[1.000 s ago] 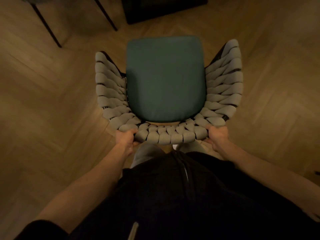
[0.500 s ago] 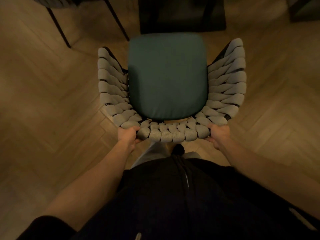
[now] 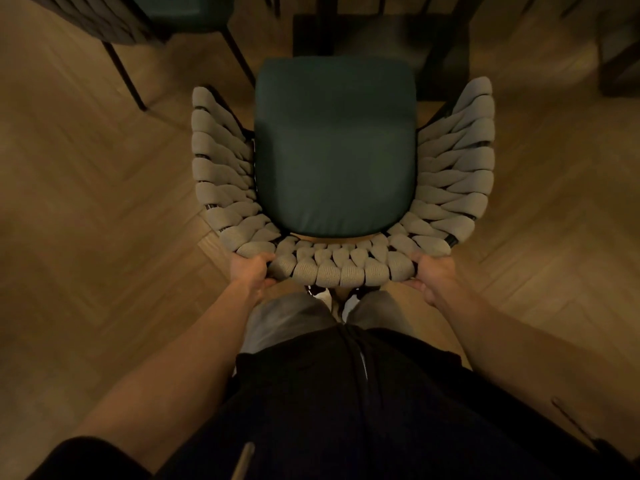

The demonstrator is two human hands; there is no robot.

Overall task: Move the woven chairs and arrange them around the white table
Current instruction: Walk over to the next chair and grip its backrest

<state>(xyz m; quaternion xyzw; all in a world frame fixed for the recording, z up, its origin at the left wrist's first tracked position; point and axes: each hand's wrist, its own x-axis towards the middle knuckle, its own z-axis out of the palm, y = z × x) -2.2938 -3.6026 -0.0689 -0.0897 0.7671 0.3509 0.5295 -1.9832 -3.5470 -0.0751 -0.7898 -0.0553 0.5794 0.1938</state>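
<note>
Both hands, left point(image 3: 250, 271) and right point(image 3: 431, 274), grip the chair point(image 3: 334, 150) back; another chair point(image 3: 138, 15) stands ahead, table unseen, placing unfinished

You are standing in what looks like a dining area of a home or a restaurant, dimly lit in warm light. Under you runs a herringbone wood floor point(image 3: 104, 209). A woven chair point(image 3: 339, 271) with a dark green seat cushion point(image 3: 334, 147) faces away from you, and a second chair of the same kind point(image 3: 138, 19) on thin black legs stands at the upper left. Dark furniture legs point(image 3: 346, 26) show at the top edge.
</note>
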